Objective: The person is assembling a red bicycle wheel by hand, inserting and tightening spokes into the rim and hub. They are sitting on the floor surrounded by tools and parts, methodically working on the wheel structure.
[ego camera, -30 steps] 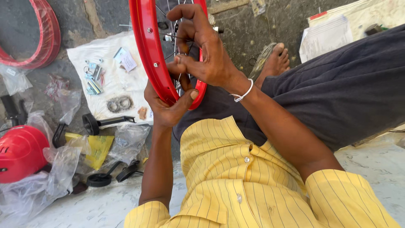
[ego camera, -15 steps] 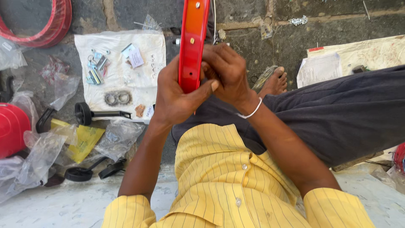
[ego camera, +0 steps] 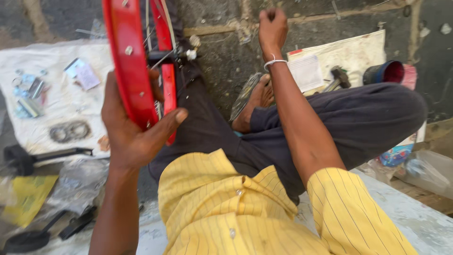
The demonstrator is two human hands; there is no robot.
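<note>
My left hand (ego camera: 134,130) grips a red bicycle wheel rim (ego camera: 127,66) by its edge, thumb across the front. The rim stands upright with thin spokes and a hub (ego camera: 181,54) visible behind it. My right hand (ego camera: 272,26) is stretched forward over the stone floor, fingers closed in a fist; whether it pinches anything is too small to tell. A white band circles its wrist. I sit cross-legged in dark trousers and a yellow striped shirt, with a bare foot (ego camera: 257,101) in front of me.
A white cloth (ego camera: 61,108) at the left carries small metal parts and two ring bearings (ego camera: 70,131). A black tool (ego camera: 28,158) and plastic bags lie nearby. At the right are papers (ego camera: 330,59), a hammer (ego camera: 336,78) and a dark cup (ego camera: 384,73).
My right hand has left the rim and reached forward to the right. My left hand alone now holds the rim, which has shifted left in view.
</note>
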